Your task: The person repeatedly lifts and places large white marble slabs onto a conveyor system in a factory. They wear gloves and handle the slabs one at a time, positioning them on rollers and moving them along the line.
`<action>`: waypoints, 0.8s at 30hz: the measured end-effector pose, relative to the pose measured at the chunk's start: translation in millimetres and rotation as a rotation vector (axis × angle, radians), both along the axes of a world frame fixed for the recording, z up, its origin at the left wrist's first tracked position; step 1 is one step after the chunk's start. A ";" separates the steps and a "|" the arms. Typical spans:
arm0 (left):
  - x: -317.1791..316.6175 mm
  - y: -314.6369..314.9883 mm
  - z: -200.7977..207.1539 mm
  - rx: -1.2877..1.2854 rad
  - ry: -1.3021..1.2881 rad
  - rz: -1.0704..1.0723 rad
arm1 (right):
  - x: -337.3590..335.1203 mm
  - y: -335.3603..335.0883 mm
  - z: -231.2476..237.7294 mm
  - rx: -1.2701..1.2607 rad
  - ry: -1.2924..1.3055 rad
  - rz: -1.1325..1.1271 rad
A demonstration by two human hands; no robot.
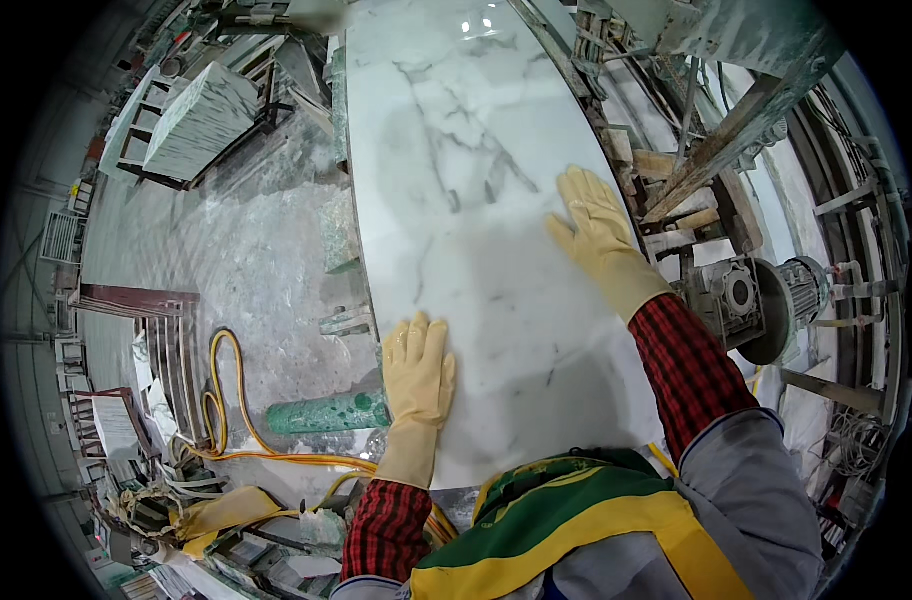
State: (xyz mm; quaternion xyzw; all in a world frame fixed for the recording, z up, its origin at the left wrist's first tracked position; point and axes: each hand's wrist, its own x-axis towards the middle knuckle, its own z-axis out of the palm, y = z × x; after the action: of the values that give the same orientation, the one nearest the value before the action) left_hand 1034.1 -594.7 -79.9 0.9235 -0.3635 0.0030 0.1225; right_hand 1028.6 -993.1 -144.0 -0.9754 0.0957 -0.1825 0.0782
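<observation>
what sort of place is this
Probably a stone-working shop: a long, glossy white slab with grey veins lies in front of the person, a block of veined stone rests on a frame at upper left, and a finned motor sits at right.

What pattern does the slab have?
The slab is white and grey-veined, seen in the head view.

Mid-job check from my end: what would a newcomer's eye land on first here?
First, the glossy, grey-veined white marble slab running up the middle of the view. Next, the yellow-gloved left hand and right hand, fingers extended, at its left and right edges. Toward the lower left, a looped yellow hose lies near a green cylinder.
</observation>
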 end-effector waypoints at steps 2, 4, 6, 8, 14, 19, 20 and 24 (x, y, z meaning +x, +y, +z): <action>3.0 0.1 -1.5 0.000 0.010 0.001 | 5.1 -0.1 3.4 -0.008 -0.001 0.003; 3.9 -0.8 -1.0 -0.006 0.002 0.002 | 9.9 0.2 14.4 0.017 0.064 -0.008; 4.7 -3.5 1.8 -0.001 0.003 0.001 | 12.3 -1.7 17.8 0.017 0.081 -0.016; 5.4 -6.0 4.3 0.017 0.019 0.005 | 15.0 -5.4 12.6 -0.009 0.052 -0.016; 7.3 -6.3 1.0 -0.010 -0.004 0.005 | 21.2 -6.6 21.7 0.004 0.094 -0.016; 7.9 -6.4 1.1 -0.006 0.004 0.002 | 29.1 -17.4 3.1 0.028 0.147 -0.031; 9.7 -6.3 -1.7 -0.006 -0.015 -0.005 | 32.5 -21.6 -3.2 0.028 0.127 -0.032; 13.4 -1.7 -9.4 -0.017 -0.060 -0.019 | 35.0 -17.0 6.3 0.114 0.127 -0.044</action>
State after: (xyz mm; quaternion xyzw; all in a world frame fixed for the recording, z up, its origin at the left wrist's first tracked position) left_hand 1047.5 -596.3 -89.3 0.9184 -0.3757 0.0324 0.1196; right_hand 1063.6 -1010.1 -137.8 -0.9767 0.1321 -0.1160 0.1234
